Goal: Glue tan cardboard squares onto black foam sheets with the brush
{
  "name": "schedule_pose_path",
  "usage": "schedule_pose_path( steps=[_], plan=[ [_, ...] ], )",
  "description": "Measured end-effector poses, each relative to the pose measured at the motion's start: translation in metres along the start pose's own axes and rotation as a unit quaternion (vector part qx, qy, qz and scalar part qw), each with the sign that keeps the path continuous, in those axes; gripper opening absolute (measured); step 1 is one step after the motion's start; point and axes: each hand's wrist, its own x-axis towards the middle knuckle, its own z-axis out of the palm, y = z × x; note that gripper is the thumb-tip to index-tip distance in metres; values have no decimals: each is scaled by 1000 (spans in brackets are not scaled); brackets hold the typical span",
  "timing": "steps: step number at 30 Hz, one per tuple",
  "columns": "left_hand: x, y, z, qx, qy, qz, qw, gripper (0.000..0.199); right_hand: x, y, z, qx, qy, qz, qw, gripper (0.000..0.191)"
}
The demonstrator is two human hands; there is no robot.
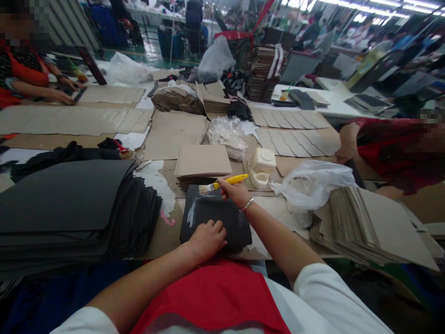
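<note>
Sitting mid-frame: a yellow brush (239,178) with the right hand (237,194) clamped around it. Left hand (207,240) just rests on black sheets (210,209), lower center (kinda loosely curled).

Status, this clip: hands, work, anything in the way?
Right hand holding brush. Left hand on black sheets. White streaks on top. Right hand partly blocks view of black sheets.
</note>
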Motion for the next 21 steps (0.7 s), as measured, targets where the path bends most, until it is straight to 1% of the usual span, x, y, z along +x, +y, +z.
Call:
schedule_pose_path(
  steps=[1,2,3,4,5,7,9,10,11,13,14,15,17,18,19,20,21],
  plan=[
    [1,-1,0,-3,2,1,1000,25,5,6,10,3,-7,16,1000,30],
    [1,-2,0,-5,4,3,1000,24,9,12,15,-3,-8,32,999,28],
    [1,-3,1,-8,6,7,1000,24,11,17,14,-16,-1,49,999,26],
    [1,-4,1,-10,7,11,1000,24,12,22,7,-32,14,63,997,25],
    [1,-5,1,-13,8,14,1000,24,11,26,-5,-50,34,74,995,24],
    [0,-7,1,-20,10,19,1000,24,6,30,-37,-82,80,83,990,25],
    [2,-11,-2,-30,9,23,999,25,-2,27,-69,-108,104,79,986,28],
    [4,-13,-5,-41,1,24,999,27,-7,23,-82,-117,109,72,985,29],
    [7,-17,-8,-57,-11,27,998,30,-10,17,-92,-120,110,62,985,31],
    [20,-29,-18,-97,-20,23,995,37,-13,3,-101,-96,105,34,989,34],
    [29,-36,-24,-111,-6,10,994,40,-11,-5,-101,-61,100,15,993,34],
    [39,-44,-31,-117,24,-10,993,41,-6,-13,-99,-14,91,-4,996,35],
    [64,-62,-42,-97,112,-55,987,38,14,-27,-87,90,59,-37,994,38],
    [76,-71,-47,-78,149,-75,983,34,28,-34,-78,133,42,-51,989,38],
    [89,-80,-51,-59,172,-94,979,33,45,-40,-67,163,27,-63,984,37],
    [100,-88,-53,-43,183,-115,976,37,62,-45,-53,181,12,-71,981,36],
    [110,-95,-54,-33,178,-140,973,46,80,-49,-39,187,-2,-75,980,36]
  ],
)
